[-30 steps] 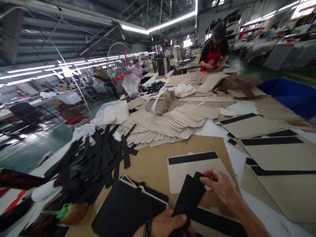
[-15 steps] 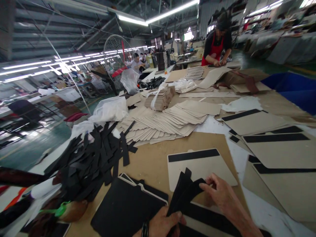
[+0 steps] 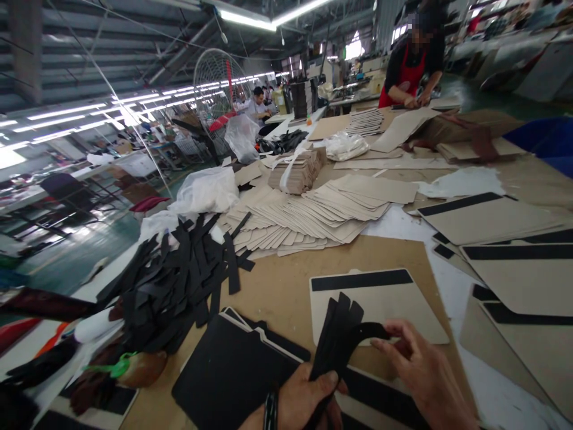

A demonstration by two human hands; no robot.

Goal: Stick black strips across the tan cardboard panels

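A bunch of black strips [image 3: 333, 334] is gripped in my left hand [image 3: 307, 391], its upper ends fanned out. My right hand [image 3: 418, 364] pinches the end of one strip [image 3: 369, 329], which bends away from the bunch to the right. Behind the hands lies a beige board [image 3: 380, 304] with a black strip along its top edge. Under and between my hands is another beige board [image 3: 371, 412] bearing black bands, partly covered. Left of my left hand rests a stack of black-faced panels [image 3: 237, 370] with beige edges.
A heap of loose black strips [image 3: 174, 292] lies at the left. Fanned beige boards [image 3: 308, 215] spread across the middle. Finished-looking striped boards [image 3: 523, 275] overlap at the right. A co-worker in a red apron [image 3: 409, 77] stands at the table's far end, near a blue bin [image 3: 544, 140].
The strips in my left hand have fanned apart more. My right hand has drawn one strip's end further to the right. The whole view has shifted slightly.
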